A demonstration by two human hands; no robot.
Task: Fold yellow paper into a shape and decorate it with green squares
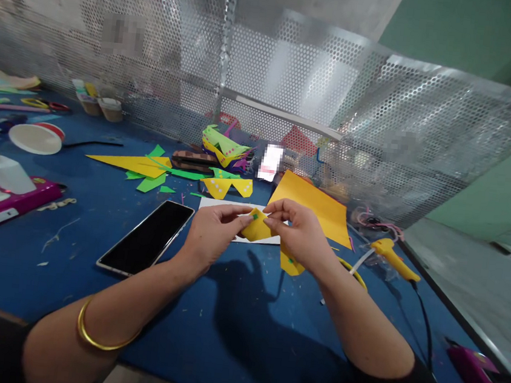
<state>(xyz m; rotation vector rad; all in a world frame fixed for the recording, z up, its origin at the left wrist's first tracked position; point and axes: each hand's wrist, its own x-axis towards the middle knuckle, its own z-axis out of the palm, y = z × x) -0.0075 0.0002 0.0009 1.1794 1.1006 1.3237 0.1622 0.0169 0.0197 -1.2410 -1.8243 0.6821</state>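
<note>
Both hands hold a yellow paper glasses cut-out [258, 231] with small green spots, just above the table. My left hand [215, 231] pinches its left lens part between thumb and fingers. At the upper middle of the cut-out, my right hand [300, 233] pinches with thumb and fingertips; its other lens part hangs below that hand. Beneath them lies a white sheet [208, 202]. Behind it rests another pair of yellow paper glasses [226, 187] with pale spots. A black-screened phone [146, 238] lies left of my left hand.
An orange-yellow sheet [313, 207] lies behind my right hand. A yellow glue gun [397, 260] with its cord is at the right. Yellow and green paper scraps [151, 183], a white bottle [8, 170] and a magenta box [21, 200] occupy the left. A perforated metal screen [287, 67] stands behind.
</note>
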